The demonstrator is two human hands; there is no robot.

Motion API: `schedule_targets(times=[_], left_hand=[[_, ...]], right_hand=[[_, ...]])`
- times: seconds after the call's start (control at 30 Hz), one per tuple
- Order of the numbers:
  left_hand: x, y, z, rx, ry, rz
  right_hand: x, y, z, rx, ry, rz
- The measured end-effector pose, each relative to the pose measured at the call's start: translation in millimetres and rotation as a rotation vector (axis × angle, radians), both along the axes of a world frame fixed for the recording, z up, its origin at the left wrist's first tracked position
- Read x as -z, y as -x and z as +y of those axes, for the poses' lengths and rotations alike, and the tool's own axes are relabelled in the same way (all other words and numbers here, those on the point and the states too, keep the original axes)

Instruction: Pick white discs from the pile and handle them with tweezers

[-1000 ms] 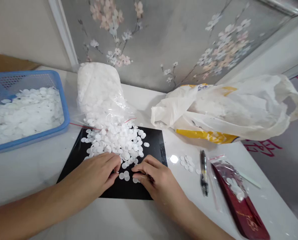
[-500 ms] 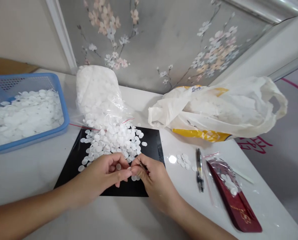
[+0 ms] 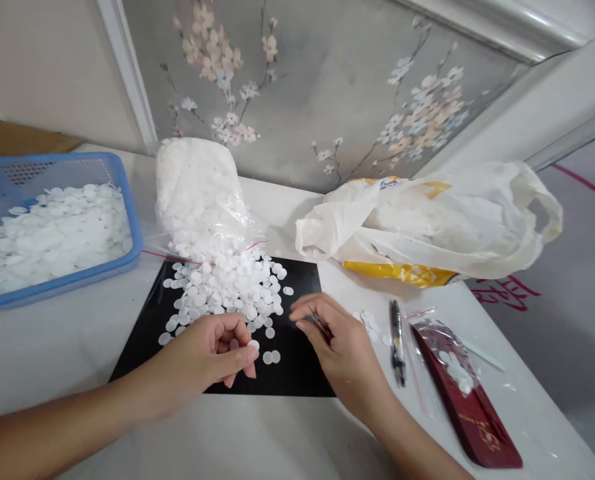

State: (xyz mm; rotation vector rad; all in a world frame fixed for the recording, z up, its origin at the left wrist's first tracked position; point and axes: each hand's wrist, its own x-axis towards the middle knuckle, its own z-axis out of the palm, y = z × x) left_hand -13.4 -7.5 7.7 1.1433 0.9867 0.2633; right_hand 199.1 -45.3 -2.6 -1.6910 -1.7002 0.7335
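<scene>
My left hand (image 3: pixel 212 350) is closed, pinching a small white disc (image 3: pixel 254 345) between thumb and forefinger. Another pale disc shows among its curled fingers. My right hand (image 3: pixel 340 343) is curled round a slim dark tool (image 3: pixel 321 325) with a reddish part; the fingers hide most of it, so its kind is unclear. Beneath both hands lies a black mat (image 3: pixel 304 373). A heap of loose white discs (image 3: pixel 227 287) covers its upper part, spilling from a clear plastic bag (image 3: pixel 197 187). Two discs (image 3: pixel 271 358) lie apart between my hands.
On the left, a blue basket (image 3: pixel 133 243) holds many discs. A white and yellow carrier bag (image 3: pixel 427 230) lies at the back right. Nearer are a small group of discs (image 3: pixel 368 325), a pen (image 3: pixel 398 343) and a dark red case (image 3: pixel 477 420) under a clear pouch (image 3: pixel 452 353).
My right hand has moved away from my left, to the right, with the slim tool still in it. The left hand has stayed almost in place, and its pinched disc now shows plainly.
</scene>
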Motion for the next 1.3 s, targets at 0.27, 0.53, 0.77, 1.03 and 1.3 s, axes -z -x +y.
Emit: schedule_targets(times=[0.27,0.53,0.77,1.03,1.3], left_hand=[[-18.2,3,10,-0.190,0.076,-0.143],[-3.0,9,12,-0.097,-0.052,0.018],[-1.6,7,12,0.047,-0.094,0.080],[-1.3,5,4,0.204,-0.152,0.200],[9.6,-7,-6,0.423,-0.890,0.545]], right_hand=[[-4.5,-20,-1,0.036,-0.090,-0.325],[8.7,8,-9,-0.228,0.060,-0.019],[8.5,12,-7,-0.290,0.160,-0.039],[6.9,22,-4,-0.251,0.180,0.080],[0.0,4,9,-0.031,0.083,0.111]])
